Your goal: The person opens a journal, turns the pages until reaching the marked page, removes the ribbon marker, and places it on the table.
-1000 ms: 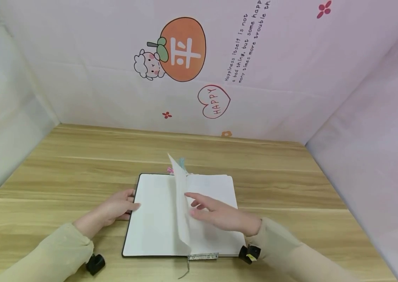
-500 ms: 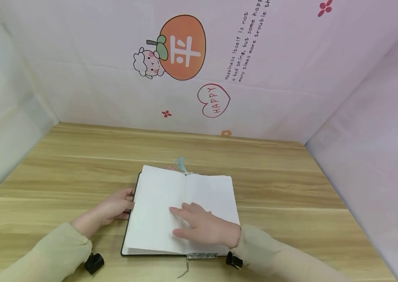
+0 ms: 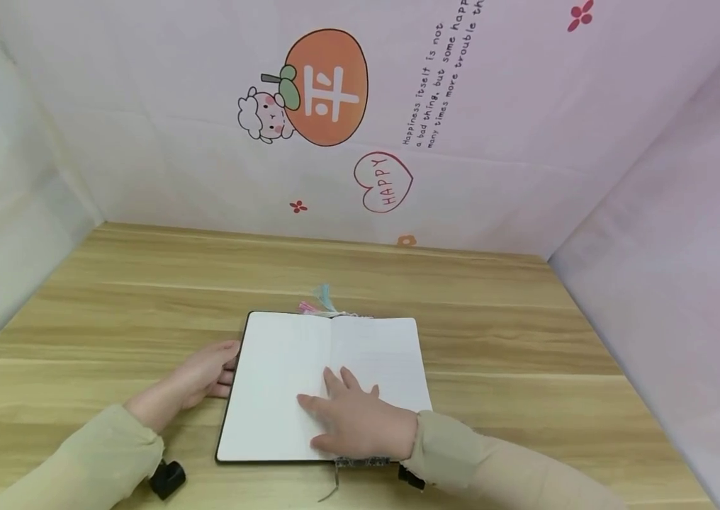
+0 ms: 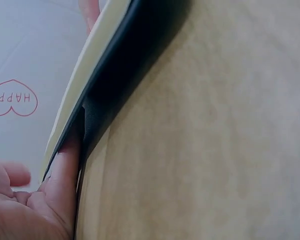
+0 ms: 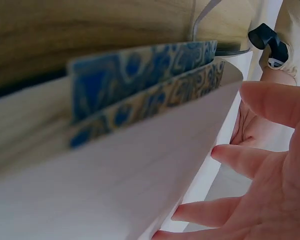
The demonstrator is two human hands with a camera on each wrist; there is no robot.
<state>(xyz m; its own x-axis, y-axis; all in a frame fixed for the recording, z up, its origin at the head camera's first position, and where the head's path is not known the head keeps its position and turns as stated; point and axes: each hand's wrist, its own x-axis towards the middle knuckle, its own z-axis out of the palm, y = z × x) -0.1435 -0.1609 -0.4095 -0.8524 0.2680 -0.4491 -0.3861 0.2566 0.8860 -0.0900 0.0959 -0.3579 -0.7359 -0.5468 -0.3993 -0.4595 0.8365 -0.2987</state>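
An open notebook (image 3: 277, 361) with blank white pages and a black cover lies on the wooden table. My right hand (image 3: 360, 421) rests with spread fingers across its lower middle, by the fold. At the left edge is my left hand (image 3: 203, 372). The left wrist view shows a finger (image 4: 62, 185) tucked under the black cover (image 4: 112, 75), which stands slightly off the table, while another digit stays apart from the page. Blue-patterned strips (image 5: 145, 82), like bookmarks, stick out at the bottom edge in the right wrist view.
A blue tassel (image 3: 324, 296) and a pink tassel (image 3: 307, 307) lie at the notebook's top edge. A thin grey ribbon (image 3: 336, 482) hangs from the bottom. Printed white sheeting (image 3: 494, 191) walls off the wooden table (image 3: 494, 304) behind and at both sides.
The upright leaf has turned over to the left and now lies flat. My right hand followed it leftward, then settled lower on the pages. My left thumb has left the page edge.
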